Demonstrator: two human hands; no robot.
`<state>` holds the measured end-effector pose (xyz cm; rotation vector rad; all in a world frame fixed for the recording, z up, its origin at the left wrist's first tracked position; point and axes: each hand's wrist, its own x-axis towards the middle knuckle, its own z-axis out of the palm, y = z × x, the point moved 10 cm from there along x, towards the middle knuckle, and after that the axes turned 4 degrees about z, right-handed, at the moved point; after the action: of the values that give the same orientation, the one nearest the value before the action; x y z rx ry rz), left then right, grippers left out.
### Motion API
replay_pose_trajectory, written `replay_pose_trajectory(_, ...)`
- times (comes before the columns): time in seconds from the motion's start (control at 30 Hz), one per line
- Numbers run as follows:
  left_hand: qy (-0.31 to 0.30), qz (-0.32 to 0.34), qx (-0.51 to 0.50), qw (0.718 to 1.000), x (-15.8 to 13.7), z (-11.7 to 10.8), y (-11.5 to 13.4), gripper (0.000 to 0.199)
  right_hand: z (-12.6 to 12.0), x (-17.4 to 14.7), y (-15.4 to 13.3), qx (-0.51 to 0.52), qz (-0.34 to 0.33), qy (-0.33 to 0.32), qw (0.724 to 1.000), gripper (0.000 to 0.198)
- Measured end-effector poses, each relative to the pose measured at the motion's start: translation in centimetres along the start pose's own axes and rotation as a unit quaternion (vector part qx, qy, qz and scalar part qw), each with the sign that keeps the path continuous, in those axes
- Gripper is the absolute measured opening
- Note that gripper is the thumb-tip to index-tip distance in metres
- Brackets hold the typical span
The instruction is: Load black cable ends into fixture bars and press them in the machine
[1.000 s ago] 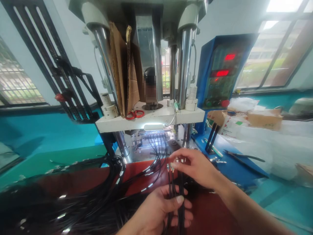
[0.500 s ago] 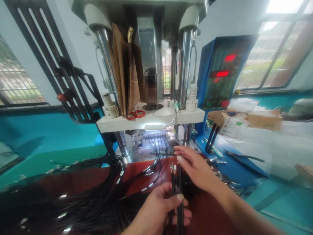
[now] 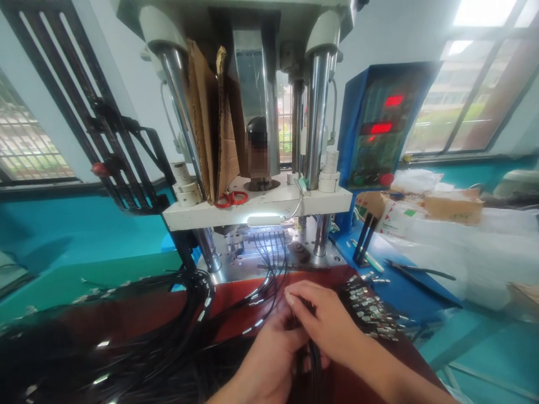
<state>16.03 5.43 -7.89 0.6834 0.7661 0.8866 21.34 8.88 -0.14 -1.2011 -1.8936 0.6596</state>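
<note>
My left hand (image 3: 275, 350) is closed round a bundle of black cables (image 3: 314, 365) held upright low in the middle of the head view. My right hand (image 3: 322, 314) has its fingers curled over the top of the same bundle, against the left hand, hiding the metal cable ends. Ahead of both hands, several thin black cables (image 3: 275, 275) run from the lit mould (image 3: 261, 246) of the press onto the red-brown table (image 3: 236, 314). Many cable ends with silvery connectors (image 3: 368, 303) lie just right of my right hand.
A big heap of black cables (image 3: 138, 342) covers the table's left side. Pliers (image 3: 421, 270) lie on the blue surface at right. Red-handled scissors (image 3: 231, 198) and cardboard (image 3: 210, 123) rest on the white press plate (image 3: 290, 206). A blue control box (image 3: 379, 123) stands at right.
My right hand has come down and left from the cable tips and closed over the bundle beside my left hand. More of the connectors at right now show.
</note>
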Motion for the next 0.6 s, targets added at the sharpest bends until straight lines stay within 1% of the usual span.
replay_pose_trajectory(0.07,0.016,0.0,0.004,1.0,0.2,-0.4,0.1,0.028,-0.1,1.0,0.9,-0.061,0.003,-0.029,0.998,0.026)
replay_pose_trajectory(0.1,0.023,-0.005,0.009,1.0,0.2,-0.6,-0.1,0.025,-0.4,1.8,1.9,-0.109,0.011,-0.037,0.993,0.03)
replay_pose_trajectory(0.13,0.028,-0.01,0.015,0.999,0.2,-0.9,-0.2,0.023,-0.5,2.8,3.1,-0.177,0.016,-0.054,0.983,0.035)
replay_pose_trajectory(0.17,0.03,-0.012,0.021,0.999,0.3,-1.0,-0.3,0.02,-1.1,3.9,4.6,-0.211,0.025,-0.049,0.976,0.034)
replay_pose_trajectory(0.23,0.025,-0.016,0.038,0.999,0.3,-1.2,-0.4,0.017,-1.9,5.8,7.4,-0.259,0.043,-0.046,0.964,0.025)
replay_pose_trajectory(0.3,0.013,-0.02,0.054,0.998,0.3,-1.0,-0.5,0.018,-1.8,6.9,9.7,-0.294,0.051,-0.067,0.952,0.022)
replay_pose_trajectory(0.33,0.008,-0.022,0.057,0.998,0.2,-0.9,-0.6,0.018,-1.5,7.1,10.3,-0.308,0.05,-0.079,0.947,0.02)
replay_pose_trajectory(0.4,0.009,-0.024,0.06,0.998,0.2,-0.8,-0.6,0.019,-0.9,7.0,10.7,-0.328,0.042,-0.101,0.938,0.015)
replay_pose_trajectory(0.47,0.016,-0.024,0.061,0.998,0.2,-0.8,-0.6,0.02,-0.8,6.3,10.2,-0.341,0.039,-0.117,0.932,0.015)
replay_pose_trajectory(0.53,0.014,-0.028,0.067,0.997,0.3,-0.9,-0.7,0.022,-1.4,5.4,9.5,-0.346,0.045,-0.127,0.928,0.018)
replay_pose_trajectory(0.6,0.002,-0.031,0.075,0.997,0.3,-0.8,-1.0,0.024,-2.5,4.5,8.8,-0.339,0.059,-0.136,0.929,0.023)
